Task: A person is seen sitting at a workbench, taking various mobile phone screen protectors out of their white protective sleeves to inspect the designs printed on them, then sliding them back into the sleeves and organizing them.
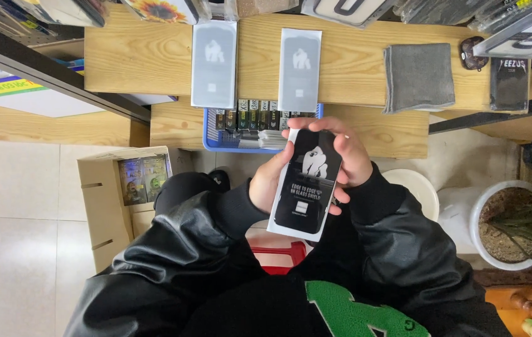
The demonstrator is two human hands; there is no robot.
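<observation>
A flat black packet with a white border (305, 185) sits between both hands, its printed face up. My left hand (267, 181) grips its left edge, while my right hand (348, 156) wraps over its top right corner, fingers spread across the back. Both arms wear a black leather jacket. On the wooden table ahead lie two grey packets of the same shape, the left packet (214, 64) and the right packet (299, 70), side by side. Below them a blue basket (211, 143) holds several small packets standing on edge.
A folded grey cloth (419, 77) and a dark packet (508, 85) lie on the table's right. An open cardboard box (111, 196) stands on the tiled floor at left. A white pot with a plant (515, 228) and a white stool (417, 187) stand at right.
</observation>
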